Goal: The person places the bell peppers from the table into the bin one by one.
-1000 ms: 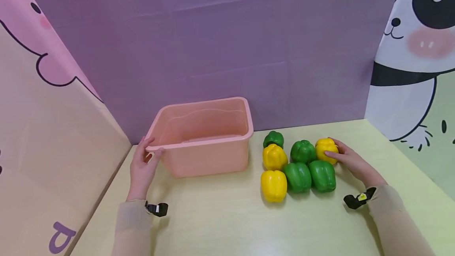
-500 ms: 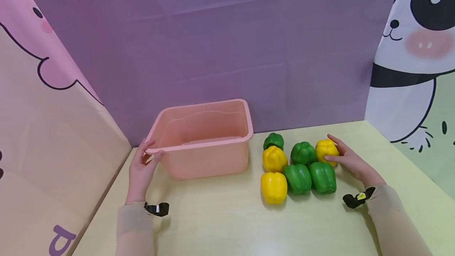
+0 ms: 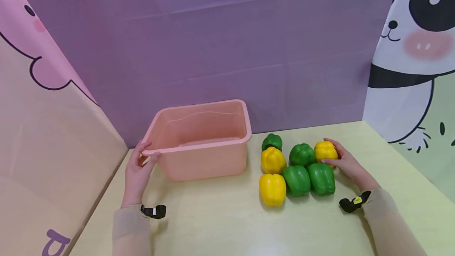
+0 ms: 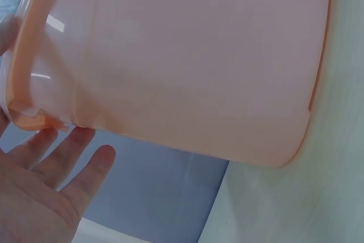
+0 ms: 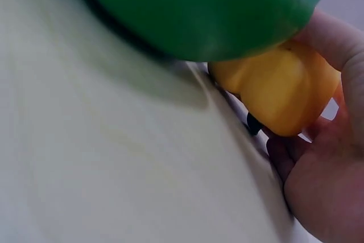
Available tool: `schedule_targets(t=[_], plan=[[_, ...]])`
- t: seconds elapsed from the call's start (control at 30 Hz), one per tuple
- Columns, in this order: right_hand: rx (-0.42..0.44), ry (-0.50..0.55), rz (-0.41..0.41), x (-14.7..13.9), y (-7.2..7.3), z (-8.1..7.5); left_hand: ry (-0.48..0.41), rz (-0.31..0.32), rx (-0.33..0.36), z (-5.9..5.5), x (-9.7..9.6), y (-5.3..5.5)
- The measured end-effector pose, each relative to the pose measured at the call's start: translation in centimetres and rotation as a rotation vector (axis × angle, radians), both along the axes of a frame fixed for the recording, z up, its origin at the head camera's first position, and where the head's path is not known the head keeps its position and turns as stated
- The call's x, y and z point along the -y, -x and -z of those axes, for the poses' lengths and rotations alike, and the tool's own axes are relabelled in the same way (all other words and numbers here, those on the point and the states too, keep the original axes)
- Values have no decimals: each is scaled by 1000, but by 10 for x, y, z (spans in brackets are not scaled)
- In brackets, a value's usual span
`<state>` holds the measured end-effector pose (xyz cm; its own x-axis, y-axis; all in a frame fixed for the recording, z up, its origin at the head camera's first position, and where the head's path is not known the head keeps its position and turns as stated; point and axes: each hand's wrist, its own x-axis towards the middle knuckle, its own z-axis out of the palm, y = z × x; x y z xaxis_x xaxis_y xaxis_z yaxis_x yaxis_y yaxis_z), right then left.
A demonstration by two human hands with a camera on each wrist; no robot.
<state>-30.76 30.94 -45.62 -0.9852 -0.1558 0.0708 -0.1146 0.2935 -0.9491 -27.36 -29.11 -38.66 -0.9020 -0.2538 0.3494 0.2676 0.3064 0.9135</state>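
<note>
My left hand (image 3: pixel 136 177) holds the front left corner of a pink plastic bin (image 3: pixel 202 165), thumb at the front and fingers along the left side. In the left wrist view, its fingertips (image 4: pixel 102 155) lie right at the rim and wall of the bin. On the right, my right hand (image 3: pixel 350 165) grips a yellow bell pepper (image 3: pixel 325 151) at the back right of a cluster, with the thumb in front and the fingers behind. The right wrist view shows this pepper low at the tabletop, partly hidden by a green bell pepper (image 5: pixel 199 9).
Left of the gripped pepper, green bell peppers (image 3: pixel 302 155) and yellow bell peppers (image 3: pixel 272 190) stand close together on the pale table (image 3: pixel 213 216). A purple backdrop (image 3: pixel 220 42) rises behind the bin. Printed panels border the left and right sides.
The whole head view has shifted slightly. My right thumb sits a little lower on the yellow bell pepper, while the left hand stays at the bin's corner.
</note>
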Motion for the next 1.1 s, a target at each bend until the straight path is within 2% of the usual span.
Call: schedule_targets(t=[0.17, 0.33, 0.5, 0.73, 1.1], plan=[[-1, -3, 5, 0, -2, -1, -21, 11, -9, 0, -2, 0], [-6, 1, 7, -1, -2, 0, 4, 2, -14, -1, -1, 0], [-4, -9, 1, -1, -1, 1, -12, -6, -35, -1, -1, 1], [-5, -14, 9, -3, -3, 3, -22, 28, -50, -2, -4, 3], [-26, -66, 15, 1, -2, 2, 47, -2, -32, 2, 2, 0]])
